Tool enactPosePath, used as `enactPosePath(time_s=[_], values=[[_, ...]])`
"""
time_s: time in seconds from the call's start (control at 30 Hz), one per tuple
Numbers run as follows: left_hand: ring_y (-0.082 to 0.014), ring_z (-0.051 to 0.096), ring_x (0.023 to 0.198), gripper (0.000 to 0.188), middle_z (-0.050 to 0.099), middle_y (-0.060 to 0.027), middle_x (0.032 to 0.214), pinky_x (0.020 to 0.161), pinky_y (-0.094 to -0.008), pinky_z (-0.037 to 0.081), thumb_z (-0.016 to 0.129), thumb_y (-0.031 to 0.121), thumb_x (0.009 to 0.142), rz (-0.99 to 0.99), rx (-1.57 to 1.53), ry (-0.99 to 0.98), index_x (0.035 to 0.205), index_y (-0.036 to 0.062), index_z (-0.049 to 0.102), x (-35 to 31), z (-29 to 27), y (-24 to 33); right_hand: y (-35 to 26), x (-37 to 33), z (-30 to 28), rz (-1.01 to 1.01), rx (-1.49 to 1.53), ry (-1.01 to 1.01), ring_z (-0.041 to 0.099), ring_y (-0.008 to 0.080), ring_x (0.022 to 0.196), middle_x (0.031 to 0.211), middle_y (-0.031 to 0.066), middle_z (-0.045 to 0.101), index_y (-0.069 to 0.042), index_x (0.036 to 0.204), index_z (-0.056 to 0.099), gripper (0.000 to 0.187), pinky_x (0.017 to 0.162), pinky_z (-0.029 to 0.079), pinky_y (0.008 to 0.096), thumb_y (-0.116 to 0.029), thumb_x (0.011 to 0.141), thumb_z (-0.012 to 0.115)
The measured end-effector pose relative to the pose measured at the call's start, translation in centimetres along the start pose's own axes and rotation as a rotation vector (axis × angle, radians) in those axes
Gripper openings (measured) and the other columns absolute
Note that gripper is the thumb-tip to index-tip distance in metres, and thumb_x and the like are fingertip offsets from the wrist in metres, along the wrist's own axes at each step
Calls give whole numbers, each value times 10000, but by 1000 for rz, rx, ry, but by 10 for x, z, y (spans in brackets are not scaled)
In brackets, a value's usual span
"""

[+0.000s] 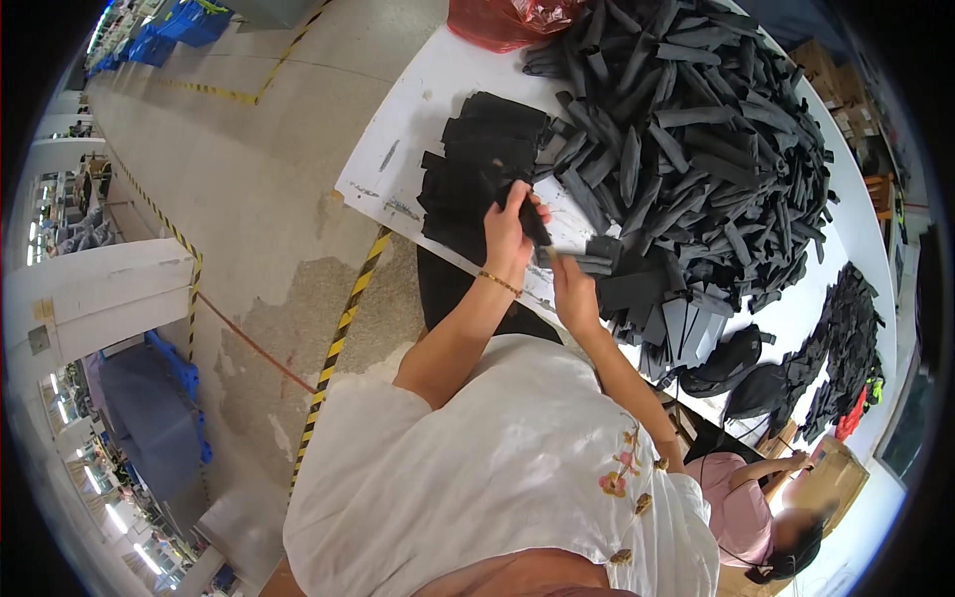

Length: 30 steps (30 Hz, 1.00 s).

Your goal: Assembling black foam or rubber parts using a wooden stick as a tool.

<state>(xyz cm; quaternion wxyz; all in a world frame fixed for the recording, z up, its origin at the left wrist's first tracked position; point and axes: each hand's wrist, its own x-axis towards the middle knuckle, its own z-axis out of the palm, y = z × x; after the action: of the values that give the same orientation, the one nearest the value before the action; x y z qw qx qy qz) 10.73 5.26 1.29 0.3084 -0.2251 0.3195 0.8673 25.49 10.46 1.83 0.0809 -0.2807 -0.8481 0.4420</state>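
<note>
My left hand (507, 231) is closed around a dark, narrow curled piece (535, 231) that slants down toward the right. Close by on the right, my right hand (574, 291) is closed at the piece's lower end. A small pale bit shows at its fingertips, too small to name. Just beyond my left hand lie neat stacks of flat black pieces (487, 139), overlapping in rows on the white table (398, 129). A large heap of loose, curled black strips (686, 139) fills the table to the right.
A red plastic bag (497, 25) sits at the table's far edge. Black pouches (731, 363) and another dark pile (846, 348) lie farther right. A person in pink (736, 502) works at lower right. Yellow-black tape (343, 333) marks the floor at left.
</note>
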Motion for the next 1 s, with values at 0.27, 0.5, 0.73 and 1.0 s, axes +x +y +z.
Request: enactPosePath(time_s=[0.27,0.5,0.73,1.0], values=[[-61,364,368,262,485,16,553,330,-199,251,725,240,847,82,105,119,727,62,573,16,7,5,14,-71,-59,-54,-55,-156,575,443,596,656,258,564,-18,914,541,90,487,444,467,-103,914,572],[-56,312,376,295,412,44,510,383,-214,261,629,329,917,131,89,95,753,99,545,33,16,33,-20,-107,-118,117,-67,-163,612,300,494,585,174,579,-24,926,565,132,445,452,361,-121,880,640],[-73,347,381,296,432,31,529,402,-225,300,607,327,927,55,68,166,760,100,518,11,45,-16,-29,12,-54,4,403,256,438,57,616,681,15,530,1,1052,597,230,560,395,221,-124,878,680],[-128,577,641,382,607,-51,833,636,-240,460,573,373,927,-68,974,-748,938,-8,597,-11,37,-21,-15,43,-76,-85,446,354,442,66,684,746,-22,505,26,886,624,159,609,368,217,-131,915,631]])
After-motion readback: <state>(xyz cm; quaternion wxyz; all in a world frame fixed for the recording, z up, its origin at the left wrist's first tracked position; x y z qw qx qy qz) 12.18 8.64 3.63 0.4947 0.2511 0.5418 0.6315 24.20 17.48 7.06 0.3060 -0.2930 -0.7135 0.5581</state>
